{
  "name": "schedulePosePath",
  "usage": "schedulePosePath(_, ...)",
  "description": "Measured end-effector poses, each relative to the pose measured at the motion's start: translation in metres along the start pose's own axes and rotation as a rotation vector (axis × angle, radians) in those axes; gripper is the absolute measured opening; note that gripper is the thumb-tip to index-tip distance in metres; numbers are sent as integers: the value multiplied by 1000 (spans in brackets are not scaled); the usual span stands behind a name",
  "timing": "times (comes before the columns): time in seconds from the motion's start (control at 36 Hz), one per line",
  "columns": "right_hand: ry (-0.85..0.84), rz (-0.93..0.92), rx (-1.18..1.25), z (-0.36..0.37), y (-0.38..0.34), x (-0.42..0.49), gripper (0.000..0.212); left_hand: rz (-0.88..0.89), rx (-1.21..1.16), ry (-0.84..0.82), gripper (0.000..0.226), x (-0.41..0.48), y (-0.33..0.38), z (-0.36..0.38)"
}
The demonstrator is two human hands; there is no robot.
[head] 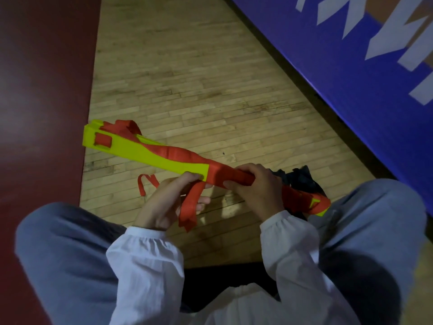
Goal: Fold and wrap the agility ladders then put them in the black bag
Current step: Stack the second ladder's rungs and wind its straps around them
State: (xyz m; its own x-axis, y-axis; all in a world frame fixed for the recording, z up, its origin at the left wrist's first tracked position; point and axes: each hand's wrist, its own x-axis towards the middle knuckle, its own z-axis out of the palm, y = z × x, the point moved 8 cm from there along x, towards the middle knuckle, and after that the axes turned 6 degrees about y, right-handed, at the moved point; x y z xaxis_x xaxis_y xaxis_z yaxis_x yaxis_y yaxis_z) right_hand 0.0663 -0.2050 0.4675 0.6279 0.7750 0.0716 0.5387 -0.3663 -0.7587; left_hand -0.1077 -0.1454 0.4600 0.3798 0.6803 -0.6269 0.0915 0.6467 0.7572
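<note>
A folded agility ladder [140, 152], a stack of yellow-green rungs with red straps wound round it, runs from the upper left down to the lower right above the floor. My left hand [168, 202] grips its lower edge and a loose red strap [189, 207] that hangs down through the fingers. My right hand [255, 184] clasps the red-wrapped part of the stack. The ladder's far right end [316, 205] pokes out past my right wrist. The black bag [302, 179] lies on the floor behind my right hand, mostly hidden.
I sit on a wooden floor [199, 78] with my knees in grey trousers [70, 242] on either side. A dark red floor area [42, 90] lies on the left. A blue padded wall [351, 55] with white lettering stands on the right.
</note>
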Motion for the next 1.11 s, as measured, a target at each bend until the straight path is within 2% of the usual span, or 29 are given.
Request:
schedulePosePath(0.19, 54, -28, 7, -1, -7, -2, 31, 92, 19, 185, 45, 1, 6, -5)
schedulePosePath(0.33, 41, -58, -6, 3, -12, -4, 31, 131, -2, 329, 44, 0, 8, -11)
schedulePosePath(0.39, -19, -75, -14, 7, -12, -3, 31, 139, 22, 368, 47, 0, 7, -14)
schedulePosePath(0.5, -265, -106, -23, 21, -12, -4, 38, 154, 89, 419, 50, -1, 5, -21)
schedulePosePath(0.75, -439, -4, -6, 33, -4, -11, 75, 176, 199, 282, 56, 1, 7, -10)
schedulePosePath(0.89, -472, 54, 41, 34, 0, -15, 76, 160, 221, 225, 53, 2, 5, -8)
schedulePosePath(1.03, -424, 47, 108, 32, -1, -14, 60, 125, 120, 139, 48, 0, 7, 1)
schedulePosePath(1.11, -412, 42, 113, 33, -1, -13, 79, 116, 92, 41, 49, -2, 8, 6)
